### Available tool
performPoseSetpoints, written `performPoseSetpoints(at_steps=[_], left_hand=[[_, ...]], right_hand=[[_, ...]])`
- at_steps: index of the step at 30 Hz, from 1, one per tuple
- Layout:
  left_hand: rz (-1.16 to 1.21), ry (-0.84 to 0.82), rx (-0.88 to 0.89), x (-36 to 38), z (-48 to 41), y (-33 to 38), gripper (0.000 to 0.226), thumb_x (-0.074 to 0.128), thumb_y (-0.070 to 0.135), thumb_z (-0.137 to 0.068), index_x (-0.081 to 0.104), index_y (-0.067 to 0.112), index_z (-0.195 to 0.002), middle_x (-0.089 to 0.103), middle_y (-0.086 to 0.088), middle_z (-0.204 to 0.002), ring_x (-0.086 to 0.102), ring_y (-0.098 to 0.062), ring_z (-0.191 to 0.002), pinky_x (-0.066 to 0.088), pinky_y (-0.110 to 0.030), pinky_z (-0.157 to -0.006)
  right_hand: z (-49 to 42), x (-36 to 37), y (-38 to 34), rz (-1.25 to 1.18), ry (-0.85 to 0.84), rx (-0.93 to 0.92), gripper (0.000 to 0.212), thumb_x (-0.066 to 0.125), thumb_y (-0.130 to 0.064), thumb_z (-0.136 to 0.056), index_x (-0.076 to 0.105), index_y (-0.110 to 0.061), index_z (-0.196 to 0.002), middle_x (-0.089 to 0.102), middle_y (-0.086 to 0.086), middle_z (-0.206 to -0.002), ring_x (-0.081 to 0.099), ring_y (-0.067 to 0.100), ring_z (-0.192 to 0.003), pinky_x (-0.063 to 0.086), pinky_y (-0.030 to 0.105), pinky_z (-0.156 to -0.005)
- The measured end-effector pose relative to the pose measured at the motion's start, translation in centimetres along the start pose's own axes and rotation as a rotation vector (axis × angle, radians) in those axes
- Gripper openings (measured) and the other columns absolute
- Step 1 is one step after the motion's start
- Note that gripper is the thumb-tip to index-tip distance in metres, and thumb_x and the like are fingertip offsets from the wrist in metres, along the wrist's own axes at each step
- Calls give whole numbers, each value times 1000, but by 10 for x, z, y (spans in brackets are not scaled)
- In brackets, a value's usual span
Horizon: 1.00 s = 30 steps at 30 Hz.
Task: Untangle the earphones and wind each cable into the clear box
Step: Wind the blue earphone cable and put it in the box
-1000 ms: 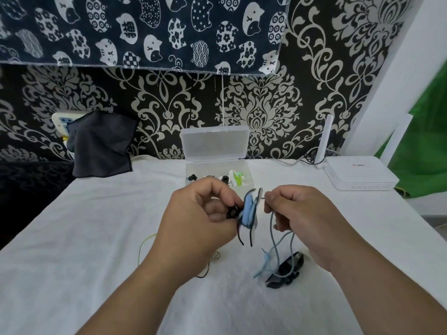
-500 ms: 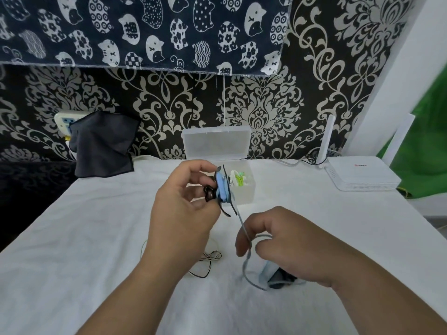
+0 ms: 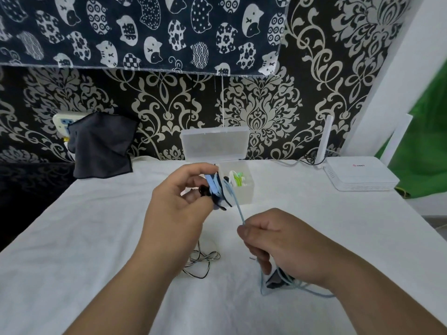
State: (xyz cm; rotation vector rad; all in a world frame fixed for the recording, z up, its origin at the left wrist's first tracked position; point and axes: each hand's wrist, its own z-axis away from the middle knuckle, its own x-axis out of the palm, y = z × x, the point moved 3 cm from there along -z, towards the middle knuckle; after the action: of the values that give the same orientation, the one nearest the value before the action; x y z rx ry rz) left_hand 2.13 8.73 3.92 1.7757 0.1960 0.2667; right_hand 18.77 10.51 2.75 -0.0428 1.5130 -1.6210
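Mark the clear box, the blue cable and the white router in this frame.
clear box (image 3: 244, 196), head view, on its front wall.
blue cable (image 3: 238, 207), head view, on its straight raised stretch.
white router (image 3: 358, 174), head view, on its top face.

Light-blue cable (image 3: 238, 209), white tablecloth (image 3: 96, 238)

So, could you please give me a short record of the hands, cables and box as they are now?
left hand: grips the wound part of the blue cable, in front of the clear box
right hand: pinches the cable's loose run, lower and nearer
clear box: open, lid upright, green earphones inside
table: black-and-white cable lies loose below the left hand
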Motion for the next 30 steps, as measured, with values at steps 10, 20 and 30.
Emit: performPoseSetpoints(at_steps=[10,20,30], left_hand=[[-11,-7,-31,3,4,-6,48,57,-21,-77,73,21,-94,66,9,-75,65,-16,-66,50,-20,-65],[-396,22,240,12,11,-3,58,62,-20,-71,74,31,-94,62,6,-90,64,-5,-83,50,-11,-72],[-767,-227,467,18,17,-5,62,62,-18,-66,72,31,-104,56,14,-90,58,-7,-82,48,-22,-69]], right_hand=[[-1,7,1,-32,-67,85,46,49,-32,-100,39,-19,-57,38,2,-58,36,21,-56,33,35,-62],[5,7,-8,-98,-106,72,43,49,-22,-97,36,-18,-57,32,-8,-49,29,12,-48,42,37,-74],[9,-15,-18,-23,64,-22,33,55,-17,-97,66,-17,-66,47,-16,-43,46,-2,-45,56,33,-74]])
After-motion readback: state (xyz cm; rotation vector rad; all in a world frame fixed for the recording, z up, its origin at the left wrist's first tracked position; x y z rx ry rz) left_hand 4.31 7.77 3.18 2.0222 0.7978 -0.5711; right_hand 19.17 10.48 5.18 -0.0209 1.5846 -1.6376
